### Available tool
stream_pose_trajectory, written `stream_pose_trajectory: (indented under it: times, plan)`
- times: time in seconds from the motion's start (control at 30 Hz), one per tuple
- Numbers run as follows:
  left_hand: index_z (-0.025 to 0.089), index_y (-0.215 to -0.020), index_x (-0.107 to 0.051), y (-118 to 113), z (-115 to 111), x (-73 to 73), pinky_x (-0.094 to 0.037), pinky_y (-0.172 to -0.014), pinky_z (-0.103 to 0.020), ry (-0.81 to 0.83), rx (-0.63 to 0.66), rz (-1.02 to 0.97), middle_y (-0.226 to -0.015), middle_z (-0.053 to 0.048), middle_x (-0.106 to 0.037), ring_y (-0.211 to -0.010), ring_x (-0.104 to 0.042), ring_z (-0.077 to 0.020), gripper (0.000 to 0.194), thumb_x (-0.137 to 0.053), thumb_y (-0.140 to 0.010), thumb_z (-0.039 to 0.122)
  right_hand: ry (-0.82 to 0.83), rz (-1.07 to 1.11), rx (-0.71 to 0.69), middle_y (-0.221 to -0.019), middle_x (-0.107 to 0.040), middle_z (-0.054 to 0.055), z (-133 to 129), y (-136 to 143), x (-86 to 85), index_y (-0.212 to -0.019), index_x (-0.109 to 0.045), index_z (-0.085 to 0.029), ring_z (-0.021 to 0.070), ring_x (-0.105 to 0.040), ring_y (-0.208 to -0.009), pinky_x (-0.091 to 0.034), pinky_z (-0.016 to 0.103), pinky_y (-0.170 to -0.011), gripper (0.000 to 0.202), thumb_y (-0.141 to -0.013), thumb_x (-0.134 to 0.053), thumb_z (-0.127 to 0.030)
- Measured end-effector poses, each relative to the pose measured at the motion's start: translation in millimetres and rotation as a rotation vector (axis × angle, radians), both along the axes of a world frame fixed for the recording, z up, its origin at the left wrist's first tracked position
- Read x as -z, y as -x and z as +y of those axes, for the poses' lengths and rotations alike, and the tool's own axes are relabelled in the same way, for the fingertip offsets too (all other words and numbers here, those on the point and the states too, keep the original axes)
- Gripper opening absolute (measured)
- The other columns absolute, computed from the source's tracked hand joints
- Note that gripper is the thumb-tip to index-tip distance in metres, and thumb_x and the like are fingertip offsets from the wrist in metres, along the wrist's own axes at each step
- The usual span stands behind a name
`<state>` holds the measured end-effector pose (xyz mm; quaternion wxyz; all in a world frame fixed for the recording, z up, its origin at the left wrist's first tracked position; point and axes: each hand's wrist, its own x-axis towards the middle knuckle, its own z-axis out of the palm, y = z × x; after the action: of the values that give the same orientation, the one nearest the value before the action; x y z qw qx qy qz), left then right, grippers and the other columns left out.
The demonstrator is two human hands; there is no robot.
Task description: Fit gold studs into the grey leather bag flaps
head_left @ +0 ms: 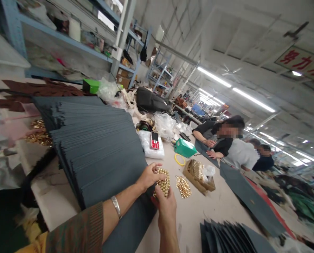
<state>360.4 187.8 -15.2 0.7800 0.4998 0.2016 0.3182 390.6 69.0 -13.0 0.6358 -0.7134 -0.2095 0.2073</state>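
Between my two hands is a cluster of round, gold-coloured metal studs point(164, 180). My left hand point(148, 178) bends its thumb and fingers against the cluster's upper left edge. From below, my right hand point(166, 205) curls around the lower part, thumb in front. The exact grip of the fingers behind the studs is hidden. Just right of my hands, a loose pile of small gold pieces point(183, 187) lies on the pale table point(196, 214). Under my left forearm spreads a large fanned stack of dark grey-blue sheets point(104, 151).
Beyond the pile stands a cardboard box point(208, 186) with gold pieces and a plastic bag. A yellow ring point(179, 160), a green box point(185, 147) and a red phone point(154, 140) lie farther back. More dark sheets point(225, 237) sit front right. A co-worker point(217, 137) leans over the table.
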Motion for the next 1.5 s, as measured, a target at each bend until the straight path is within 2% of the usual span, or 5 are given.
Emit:
stream_pose_trajectory:
  times: [0.43, 0.6, 0.77, 1.07, 1.5]
  plan:
    - [0.019, -0.074, -0.056, 3, -5, -0.9, -0.036, -0.061, -0.026, -0.011, -0.081, 0.113, -0.067, 0.001, -0.057, -0.066, -0.051, -0.0158, 0.032, -0.064, -0.076, 0.049, 0.090, -0.158, -0.127, -0.084, -0.069, 0.003, 10, -5, 5.3, -0.097, -0.062, -0.015, 0.0208, -0.063, -0.075, -0.050, 0.029, -0.066, 0.038, -0.071, -0.072, -0.042]
    - [0.020, -0.077, -0.051, 2, 1, 1.6, -0.035, -0.065, -0.025, -0.065, -0.193, 0.101, -0.067, 0.003, -0.052, -0.066, -0.047, -0.0146, 0.032, -0.054, -0.084, 0.052, 0.141, -0.231, -0.222, -0.086, -0.070, 0.004, 13, -9, -7.2, -0.094, -0.064, -0.017, 0.0213, -0.063, -0.078, -0.049, 0.029, -0.069, 0.033, -0.076, -0.065, -0.045]
    - [0.020, -0.079, -0.053, 5, 4, -1.9, -0.037, -0.066, -0.026, -0.068, -0.226, 0.050, -0.070, 0.001, -0.052, -0.070, -0.048, -0.0156, 0.041, -0.050, -0.083, 0.061, 0.074, -0.304, -0.026, -0.102, -0.068, 0.008, 22, -16, -14.5, -0.105, -0.064, -0.016, 0.0239, -0.062, -0.094, -0.047, 0.032, -0.082, 0.043, -0.084, -0.054, -0.051]
    - [0.016, -0.083, -0.061, 9, 2, -14.0, -0.044, -0.061, -0.027, 0.149, -0.176, -0.022, -0.068, -0.002, -0.059, -0.062, -0.052, -0.0157, 0.061, -0.044, -0.079, 0.073, 0.027, -0.540, 0.014, -0.095, -0.066, 0.008, 30, -2, -7.8, -0.106, -0.063, -0.016, 0.0214, -0.060, -0.082, -0.047, 0.031, -0.071, 0.040, -0.079, -0.064, -0.046]
    - [0.016, -0.063, -0.053, 5, 1, -12.7, -0.040, -0.048, -0.021, 0.427, -0.048, -0.080, -0.054, 0.002, -0.050, -0.048, -0.046, -0.0093, 0.056, -0.059, -0.071, 0.071, -0.204, -0.215, -0.139, -0.091, -0.068, 0.008, 22, -1, -9.0, -0.099, -0.065, -0.015, 0.0189, -0.063, -0.079, -0.052, 0.029, -0.071, 0.028, -0.084, -0.060, -0.038]
